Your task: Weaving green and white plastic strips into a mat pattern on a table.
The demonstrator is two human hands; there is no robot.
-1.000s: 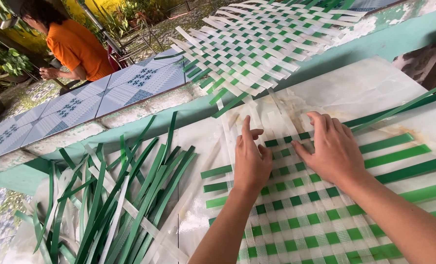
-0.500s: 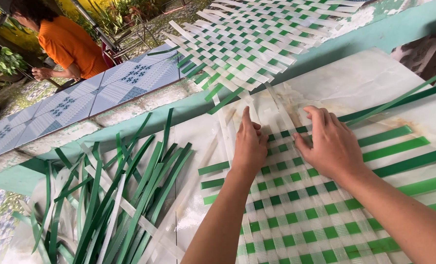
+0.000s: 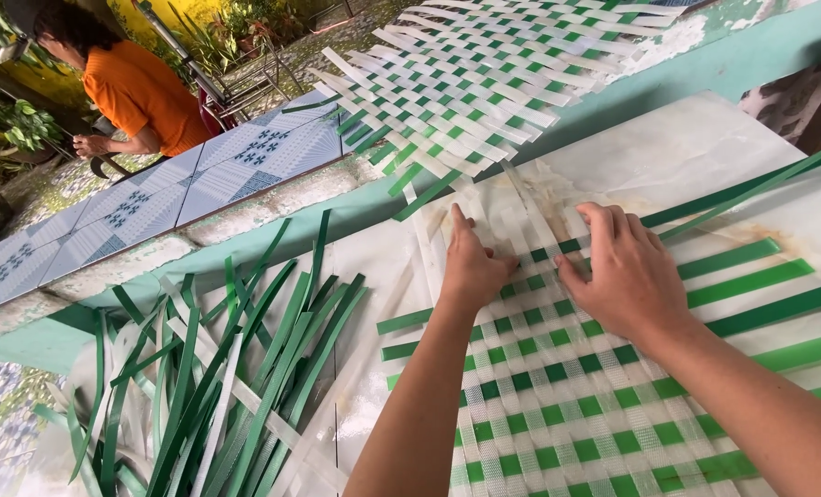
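Both hands are pressing flat, fingers spread, on the green-and-white woven plastic strip mat (image 3: 557,387) lying on the table: left hand (image 3: 470,267) and right hand (image 3: 626,271) are tightening the top row, grasping nothing; another strip seems due next

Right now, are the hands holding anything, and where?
Nothing is gripped. The left hand and right hand press flat on the far edge of the green-and-white woven strip mat.
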